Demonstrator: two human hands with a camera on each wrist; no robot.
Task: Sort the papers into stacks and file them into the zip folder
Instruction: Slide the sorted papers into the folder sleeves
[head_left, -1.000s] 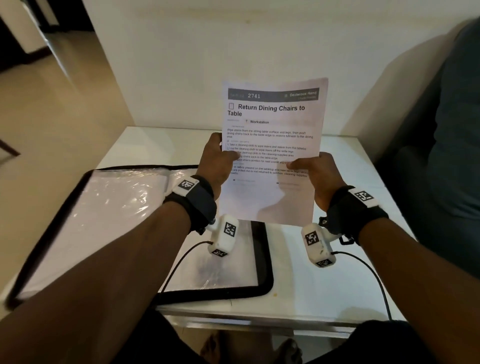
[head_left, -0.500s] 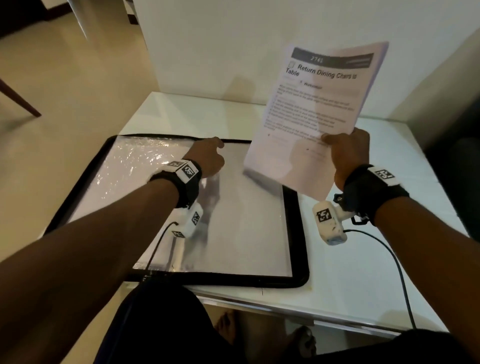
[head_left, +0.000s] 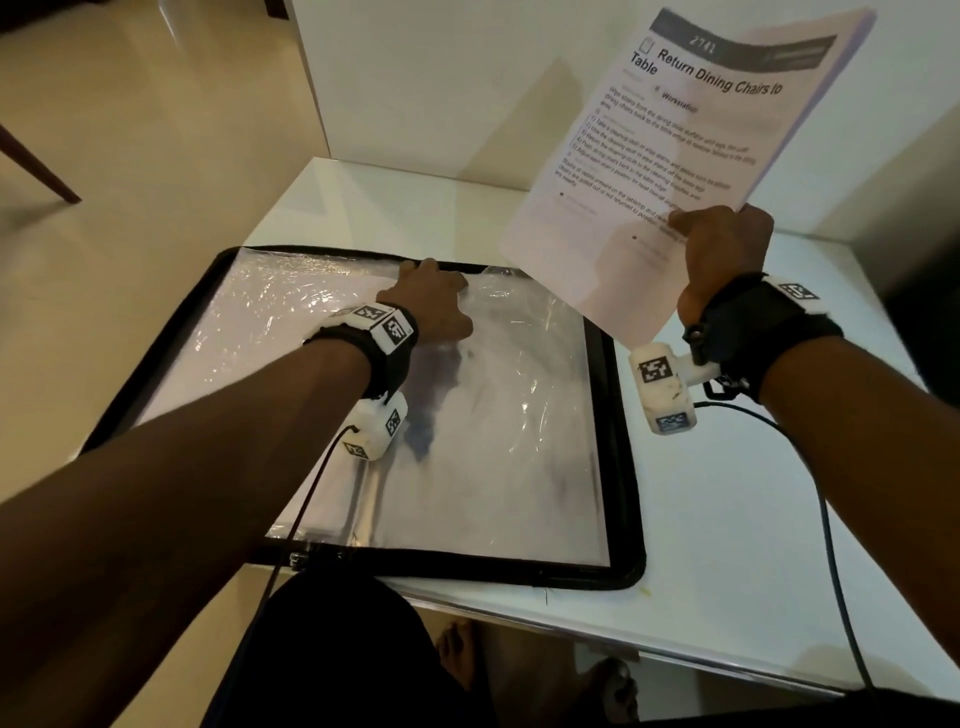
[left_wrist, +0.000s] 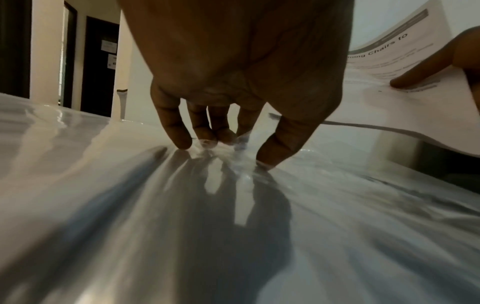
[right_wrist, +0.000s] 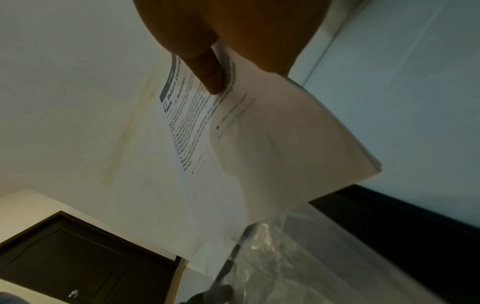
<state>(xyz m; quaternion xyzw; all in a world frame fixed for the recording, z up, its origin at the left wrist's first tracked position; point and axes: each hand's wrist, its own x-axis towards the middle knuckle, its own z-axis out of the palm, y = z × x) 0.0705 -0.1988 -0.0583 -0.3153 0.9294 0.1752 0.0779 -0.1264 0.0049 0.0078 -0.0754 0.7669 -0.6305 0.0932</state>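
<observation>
Clear plastic sleeve (head_left: 493, 415) covers the inside of the open zip folder (head_left: 622, 415), which lies flat on the white table (head_left: 753, 519) with its black rim all round. The left hand (head_left: 434, 299) reaches to the sleeve's far edge. In the left wrist view its fingertips (left_wrist: 179, 139) and thumb pinch a crinkled bit of the plastic. The right hand (head_left: 724, 244) grips a stack of papers (head_left: 675, 130) and holds it in the air, with the thumb (right_wrist: 210, 78) pressed on the printed front. The stack leans to the right, above the folder's far right corner. Its top sheet is headed "Return Dining Chairs to Table".
</observation>
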